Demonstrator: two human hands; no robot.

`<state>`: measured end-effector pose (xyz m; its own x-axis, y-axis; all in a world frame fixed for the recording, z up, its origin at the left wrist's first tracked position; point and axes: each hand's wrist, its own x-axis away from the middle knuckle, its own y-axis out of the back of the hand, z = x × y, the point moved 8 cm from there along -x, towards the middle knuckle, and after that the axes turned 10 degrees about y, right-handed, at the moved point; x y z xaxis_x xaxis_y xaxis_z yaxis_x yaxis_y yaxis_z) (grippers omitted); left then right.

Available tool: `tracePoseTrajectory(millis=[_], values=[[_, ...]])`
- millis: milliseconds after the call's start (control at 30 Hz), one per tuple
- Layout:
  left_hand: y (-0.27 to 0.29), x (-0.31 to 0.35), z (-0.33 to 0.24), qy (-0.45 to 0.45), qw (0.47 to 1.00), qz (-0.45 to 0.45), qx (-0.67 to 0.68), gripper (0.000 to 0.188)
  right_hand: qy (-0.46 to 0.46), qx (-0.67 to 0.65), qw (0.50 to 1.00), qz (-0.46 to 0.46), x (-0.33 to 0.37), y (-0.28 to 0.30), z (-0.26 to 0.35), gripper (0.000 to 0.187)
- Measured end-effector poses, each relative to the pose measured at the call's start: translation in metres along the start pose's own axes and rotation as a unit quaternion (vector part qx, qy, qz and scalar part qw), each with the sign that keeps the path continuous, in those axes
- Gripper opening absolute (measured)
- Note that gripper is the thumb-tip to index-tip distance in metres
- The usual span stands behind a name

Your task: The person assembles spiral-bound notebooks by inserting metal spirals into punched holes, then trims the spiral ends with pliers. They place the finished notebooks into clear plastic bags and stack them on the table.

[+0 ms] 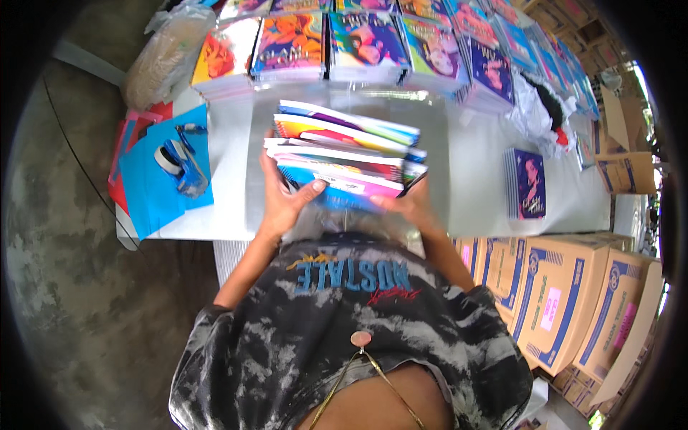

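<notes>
Between my two hands I hold a stack of spiral notebooks (344, 154) with bright covers, standing on edge over the near side of the table. My left hand (285, 197) grips the stack's left end, thumb on the blue and pink front cover. At the right end my right hand (412, 204) closes round it, thumb also on that cover; its other fingers are mostly hidden behind. The notebooks are uneven, some sticking up higher than others, and slightly blurred.
Rows of notebook piles (365, 46) line the far side of the grey-white table (233, 165). A smaller purple notebook pile (527, 184) lies at right. A blue tape dispenser (183, 168) rests on blue sheets (143, 193) at left. Cardboard boxes (555, 301) stand at lower right; crumpled plastic (537, 115) lies nearby.
</notes>
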<state>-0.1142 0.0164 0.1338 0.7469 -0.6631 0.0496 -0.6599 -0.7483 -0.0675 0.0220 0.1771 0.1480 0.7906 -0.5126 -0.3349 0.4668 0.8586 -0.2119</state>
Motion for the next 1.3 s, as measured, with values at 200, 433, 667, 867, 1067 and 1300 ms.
tracePoseTrajectory(millis=[200, 433, 667, 867, 1067, 1300], values=[[-0.017, -0.003, 0.016, -0.013, 0.987, 0.152, 0.039, 0.12, 0.177, 0.072, 0.982, 0.009, -0.002, 0.024, -0.005, 0.101], [-0.021, -0.014, 0.003, -0.053, 0.995, 0.053, 0.059, 0.113, 0.125, 0.009, 0.99, -0.057, -0.013, 0.027, -0.005, 0.103], [-0.022, 0.004, 0.048, -0.063, 0.998, -0.011, 0.004, 0.104, 0.083, 0.057, 0.99, -0.094, 0.007, 0.031, -0.04, 0.096], [-0.018, -0.01, 0.08, -0.027, 0.986, 0.067, -0.147, 0.077, 0.06, 0.097, 0.991, -0.064, 0.022, 0.047, -0.088, 0.09], [-0.018, -0.016, 0.099, -0.03, 0.935, 0.081, -0.343, 0.049, 0.011, 0.251, 0.967, 0.045, 0.036, 0.052, -0.128, 0.077], [0.012, 0.012, 0.175, -0.218, 0.872, 0.1, -0.427, 0.037, -0.037, 0.099, 0.994, -0.012, 0.074, 0.066, -0.161, 0.056]])
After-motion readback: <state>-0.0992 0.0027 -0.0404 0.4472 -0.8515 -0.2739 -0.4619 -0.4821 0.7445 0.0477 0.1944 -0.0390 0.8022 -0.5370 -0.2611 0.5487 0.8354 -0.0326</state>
